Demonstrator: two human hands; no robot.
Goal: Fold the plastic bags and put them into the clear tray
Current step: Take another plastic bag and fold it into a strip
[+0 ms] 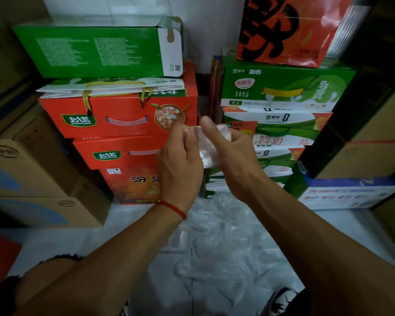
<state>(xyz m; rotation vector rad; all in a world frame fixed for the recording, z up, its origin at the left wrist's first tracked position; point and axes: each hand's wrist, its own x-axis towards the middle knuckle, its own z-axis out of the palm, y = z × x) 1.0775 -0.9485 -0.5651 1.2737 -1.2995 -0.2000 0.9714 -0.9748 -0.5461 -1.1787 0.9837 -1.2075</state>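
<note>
Stacked boxes [119, 115] ring pale floor [128, 224].

You held one clear plastic bag [206, 148], folded small, up between your hands; the loose bags [224, 242] lay crumpled on the floor beside the clear tray [180, 238].

Both arms bare all the way up, no sleeves in view, no gloves, no watch. Left hand [180, 160] has a thin red string bracelet [172, 207] round the wrist, looks like plain braided cord, no beads afaict. Right hand [228, 147] has nothing on wrist or fingers, no rings on either hand tbh. Nails short. Bottom of frame there's a black-and-white shoe [283, 299] w/ a pattern on it, too blurry to say more.
</note>
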